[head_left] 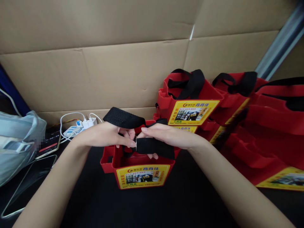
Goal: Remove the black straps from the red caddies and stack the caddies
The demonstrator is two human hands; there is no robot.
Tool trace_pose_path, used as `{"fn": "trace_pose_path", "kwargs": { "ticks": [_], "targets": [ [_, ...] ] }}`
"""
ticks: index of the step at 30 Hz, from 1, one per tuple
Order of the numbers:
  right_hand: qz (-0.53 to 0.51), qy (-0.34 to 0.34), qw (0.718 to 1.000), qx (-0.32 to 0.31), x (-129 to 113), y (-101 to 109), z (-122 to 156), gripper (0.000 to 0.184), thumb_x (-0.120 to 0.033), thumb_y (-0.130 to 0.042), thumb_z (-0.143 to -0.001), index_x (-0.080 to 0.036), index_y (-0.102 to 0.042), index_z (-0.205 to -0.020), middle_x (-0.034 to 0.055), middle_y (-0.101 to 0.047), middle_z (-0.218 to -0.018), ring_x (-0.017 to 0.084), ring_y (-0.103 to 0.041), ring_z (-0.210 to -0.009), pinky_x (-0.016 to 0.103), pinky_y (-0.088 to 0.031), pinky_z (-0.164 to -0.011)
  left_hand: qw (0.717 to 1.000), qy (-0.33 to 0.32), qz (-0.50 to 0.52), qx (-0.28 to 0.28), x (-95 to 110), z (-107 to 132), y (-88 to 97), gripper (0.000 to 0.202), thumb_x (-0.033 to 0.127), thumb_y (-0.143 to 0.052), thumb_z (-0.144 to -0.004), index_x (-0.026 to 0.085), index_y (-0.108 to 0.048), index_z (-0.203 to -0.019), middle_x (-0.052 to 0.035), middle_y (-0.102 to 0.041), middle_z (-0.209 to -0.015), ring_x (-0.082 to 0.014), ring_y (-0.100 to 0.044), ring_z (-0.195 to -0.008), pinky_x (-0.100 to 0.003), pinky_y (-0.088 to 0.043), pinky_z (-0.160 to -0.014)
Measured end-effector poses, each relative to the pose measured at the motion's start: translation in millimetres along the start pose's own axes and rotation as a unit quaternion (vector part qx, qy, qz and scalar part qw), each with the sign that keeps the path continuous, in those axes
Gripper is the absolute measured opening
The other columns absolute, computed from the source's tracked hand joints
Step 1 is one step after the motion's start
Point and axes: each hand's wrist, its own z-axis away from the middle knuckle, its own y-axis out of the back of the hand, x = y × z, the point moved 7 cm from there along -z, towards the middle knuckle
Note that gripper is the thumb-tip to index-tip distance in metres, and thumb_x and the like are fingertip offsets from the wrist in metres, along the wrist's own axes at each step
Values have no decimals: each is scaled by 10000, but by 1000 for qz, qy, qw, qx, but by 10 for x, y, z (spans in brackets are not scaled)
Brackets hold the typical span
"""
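Note:
A red plastic tool box (108, 166) with a yellow printed label (143, 175) stands upright on the black surface in front of me. Above its opening, both hands are on its black webbing strap (154, 147). My left hand (116, 134) pinches the strap near a thin metal buckle (136, 143), with a loop of webbing arching over its fingers. My right hand (159, 134) holds the strap just right of the buckle, its thumb on top and some fingertips showing below. The box's inside is largely hidden by the strap and hands.
More red tool boxes (163, 101) with black straps are stacked at the right. At the left are a pale blue bag (19, 145), a lit phone (49, 145), a dark glossy tablet-like panel (28, 183) and a white power strip (73, 130). Cardboard (106, 76) lines the back.

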Motion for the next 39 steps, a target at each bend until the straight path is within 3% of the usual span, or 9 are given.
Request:
{"fn": "trace_pose_path", "kwargs": {
  "ticks": [4,9,11,14,17,21,28,33,39],
  "targets": [
    [70,-6,997,41,20,127,23,523,-517,-309,-900,-133,-657,-830,-30,-484,-484,66,-426,-416,202,-354,-451,1000,-3,17,7,-27,130,166,118,254,-625,-735,161,-562,-770,0,-541,-759,-97,-532,-679,-209,-462,-631],
    [188,53,968,156,-126,360,118,452,-517,-342,-885,-177,-635,-941,-20,-492,-561,93,-453,-491,223,-357,-467,984,10,55,166,11,331,628,165,305,-633,-717,153,-583,-671,-3,-529,-647,-90,-520,-565,-163,-430,-489],
    [248,104,942,201,-242,294,150,385,-487,-490,-828,-242,-553,-1119,16,-602,-840,142,-562,-731,258,-441,-626,985,12,54,166,66,298,582,181,301,-633,-715,149,-563,-646,4,-524,-618,-83,-511,-533,-161,-430,-471],
    [337,138,891,272,-332,111,162,525,-448,-653,-712,-294,-467,-1179,27,-531,-1159,199,-549,-961,332,-450,-797,994,14,54,97,136,150,292,170,292,-589,-759,149,-531,-686,14,-538,-634,-78,-523,-532,-176,-466,-493],
    [389,160,849,320,-346,-22,142,487,-396,-695,-678,-252,-473,-1087,33,-524,-1136,189,-563,-907,337,-458,-787,995,17,42,84,153,40,105,154,302,-530,-807,153,-512,-768,14,-551,-685,-78,-543,-546,-188,-494,-504],
    [397,194,822,359,-356,-50,135,337,-254,-629,-731,-225,-453,-1016,30,-561,-1035,164,-564,-867,292,-453,-738,989,24,12,146,135,10,121,175,313,-520,-812,146,-497,-766,14,-535,-699,-67,-537,-536,-176,-501,-486],
    [364,171,852,336,-361,127,162,197,-212,-593,-704,-206,-462,-851,-8,-554,-784,122,-523,-669,251,-411,-599,990,29,65,122,40,109,312,156,299,-575,-773,148,-541,-751,-2,-536,-750,-102,-549,-686,-221,-549,-578],
    [181,156,926,292,-263,338,167,235,-254,-598,-731,-202,-446,-902,-8,-543,-799,122,-576,-680,247,-458,-601,972,16,64,227,8,334,652,183,330,-629,-721,158,-568,-716,-33,-586,-785,-108,-564,-639,-207,-528,-556],
    [157,150,943,251,-219,276,115,177,-222,-607,-732,-203,-487,-862,-19,-533,-753,111,-561,-660,231,-449,-577,994,0,-59,95,209,201,299,177,323,-656,-694,167,-656,-778,5,-600,-667,-87,-533,-549,-151,-415,-470]
  ]
}}
